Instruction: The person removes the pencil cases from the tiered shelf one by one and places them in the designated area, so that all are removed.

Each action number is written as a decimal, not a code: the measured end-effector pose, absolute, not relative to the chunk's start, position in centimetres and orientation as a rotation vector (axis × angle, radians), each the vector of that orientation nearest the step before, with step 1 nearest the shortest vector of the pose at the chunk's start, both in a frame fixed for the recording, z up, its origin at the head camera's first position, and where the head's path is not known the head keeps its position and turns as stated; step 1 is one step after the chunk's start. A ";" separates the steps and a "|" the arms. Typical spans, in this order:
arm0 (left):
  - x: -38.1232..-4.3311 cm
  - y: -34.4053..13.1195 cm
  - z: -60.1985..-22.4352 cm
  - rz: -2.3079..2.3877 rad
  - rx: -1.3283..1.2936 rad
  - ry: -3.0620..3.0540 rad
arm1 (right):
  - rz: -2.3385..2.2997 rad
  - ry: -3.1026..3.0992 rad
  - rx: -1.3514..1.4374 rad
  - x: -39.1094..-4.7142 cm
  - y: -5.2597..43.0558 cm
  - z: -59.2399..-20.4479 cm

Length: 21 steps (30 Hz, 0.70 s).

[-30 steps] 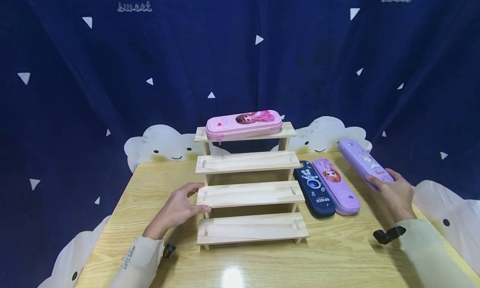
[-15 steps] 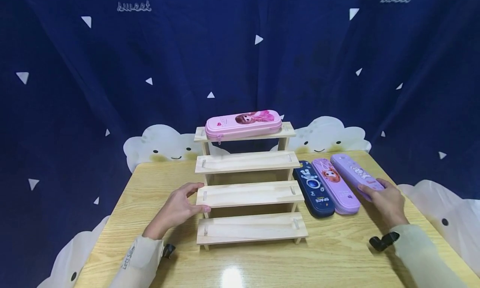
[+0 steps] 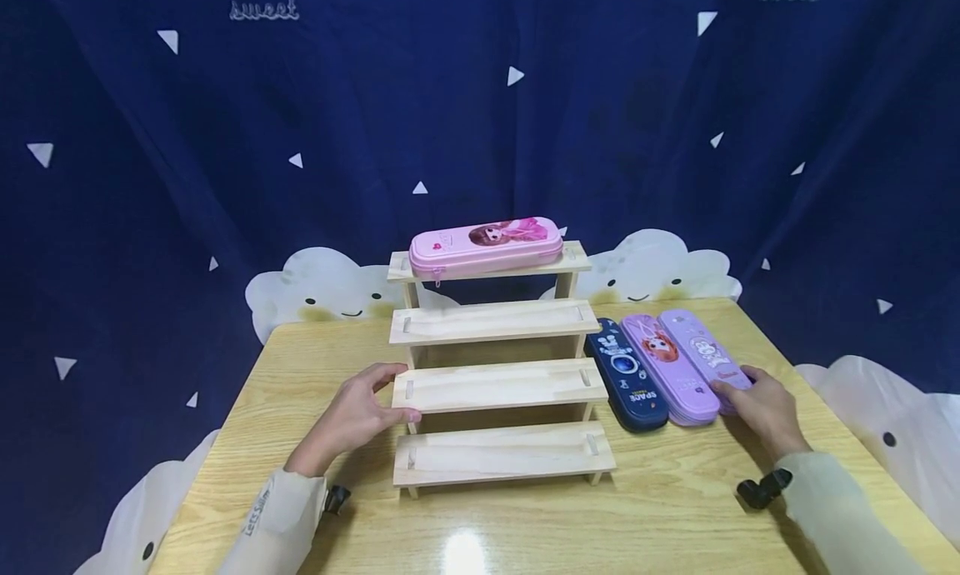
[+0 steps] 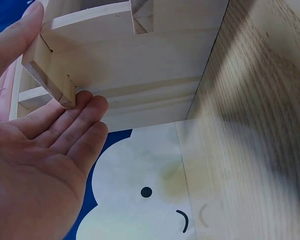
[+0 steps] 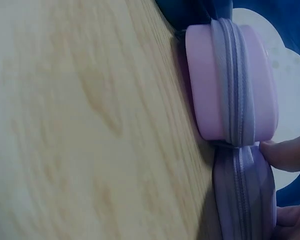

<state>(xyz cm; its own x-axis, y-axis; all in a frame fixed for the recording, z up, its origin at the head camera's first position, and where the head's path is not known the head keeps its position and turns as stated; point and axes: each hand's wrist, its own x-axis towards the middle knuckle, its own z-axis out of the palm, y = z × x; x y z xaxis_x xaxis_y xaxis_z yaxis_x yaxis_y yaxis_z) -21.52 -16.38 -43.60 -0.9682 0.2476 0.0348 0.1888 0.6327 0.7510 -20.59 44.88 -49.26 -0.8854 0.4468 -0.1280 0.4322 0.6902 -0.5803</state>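
A four-tier wooden shelf [image 3: 498, 387] stands on the table. My left hand [image 3: 358, 412] holds the left end of its second-lowest board; in the left wrist view the thumb lies on one side of the board end [image 4: 52, 77] and the fingers on the other. At the right, my right hand [image 3: 767, 408] grips the near end of a lavender pencil case [image 3: 703, 350] with a white cartoon figure. That case lies flat beside a purple pencil case [image 3: 678, 387] with a red-haired girl, their zipped ends touching in the right wrist view.
A navy space pencil case [image 3: 628, 375] lies between the purple one and the shelf. On the top tier sits a pink pencil case [image 3: 487, 248]. A dark blue curtain [image 3: 480, 100] with clouds hangs behind the wooden table [image 3: 562, 529].
My right hand has lowered the lavender case and moved it left, from above the table to flat against the purple case. The left hand stays on the shelf.
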 end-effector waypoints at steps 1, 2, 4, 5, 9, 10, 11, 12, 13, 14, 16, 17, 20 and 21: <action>-21.5 -16.4 -43.6 1.261 0.378 2.777 | 0.971 -2.868 -0.745 -20.6 44.8 -49.3; -21.5 -16.4 -43.7 1.264 0.369 2.776 | 0.969 -2.867 -0.744 -20.6 44.7 -49.3; -21.6 -16.4 -43.7 1.271 0.360 2.774 | 0.957 -2.869 -0.739 -20.6 44.6 -49.3; -21.5 -16.4 -43.7 1.271 0.368 2.775 | 0.960 -2.870 -0.740 -20.5 44.5 -49.3; -21.5 -16.3 -43.7 1.284 0.368 2.769 | 0.961 -2.881 -0.736 -20.3 44.4 -49.2; -21.5 -16.3 -43.7 1.287 0.368 2.768 | 0.967 -2.876 -0.728 -20.2 44.3 -49.2; -21.5 -16.3 -43.7 1.285 0.374 2.769 | 0.984 -2.863 -0.719 -20.2 44.3 -49.1; -21.5 -16.3 -43.7 1.285 0.369 2.767 | 0.988 -2.847 -0.698 -20.2 44.2 -49.1; -21.4 -16.3 -43.7 1.283 0.374 2.769 | 0.996 -2.825 -0.669 -20.1 44.1 -48.9; -21.4 -16.3 -43.7 1.281 0.377 2.771 | 1.008 -2.799 -0.640 -20.1 43.8 -48.7; -21.4 -16.3 -43.7 1.280 0.383 2.772 | 1.040 -2.753 -0.579 -20.2 43.3 -48.1; -21.5 -16.3 -43.7 1.280 0.383 2.771 | 1.042 -2.732 -0.538 -20.2 42.9 -47.7; -21.5 -16.3 -43.6 1.280 0.380 2.772 | 1.057 -2.688 -0.438 -20.3 41.5 -46.3; -21.5 -16.3 -43.6 1.281 0.379 2.770 | 1.071 -2.679 -0.411 -20.4 41.1 -45.9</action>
<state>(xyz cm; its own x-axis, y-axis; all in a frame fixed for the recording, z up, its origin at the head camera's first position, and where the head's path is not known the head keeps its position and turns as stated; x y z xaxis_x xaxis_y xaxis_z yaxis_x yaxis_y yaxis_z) -21.50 -16.26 -43.59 -0.9674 0.2496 0.0429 0.1944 0.6231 0.7576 -20.36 41.10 -45.86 -0.9349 0.3390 0.1050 0.1732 0.6941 -0.6987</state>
